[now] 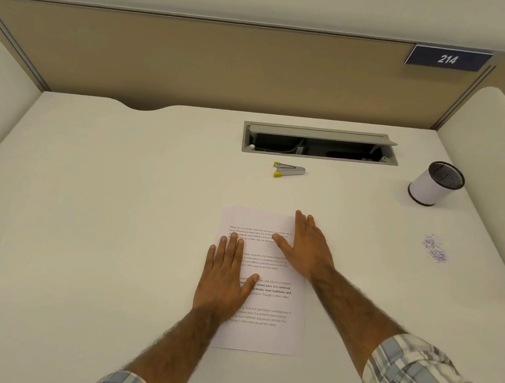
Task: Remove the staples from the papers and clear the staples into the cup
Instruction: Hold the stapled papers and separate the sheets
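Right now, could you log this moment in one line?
left hand, right hand: flat on papers | remover: untouched | staples: piled outside cup

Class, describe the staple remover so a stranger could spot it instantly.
Find the open cable tray sunk into the desk. Just in front of it lies the staple remover. It is the only small silver tool, with yellow tips.

An office: partitioned desk (121,177) with cable hatch (321,144) and number plate (447,58).

Staples (434,248): a blurred, indistinct heap.
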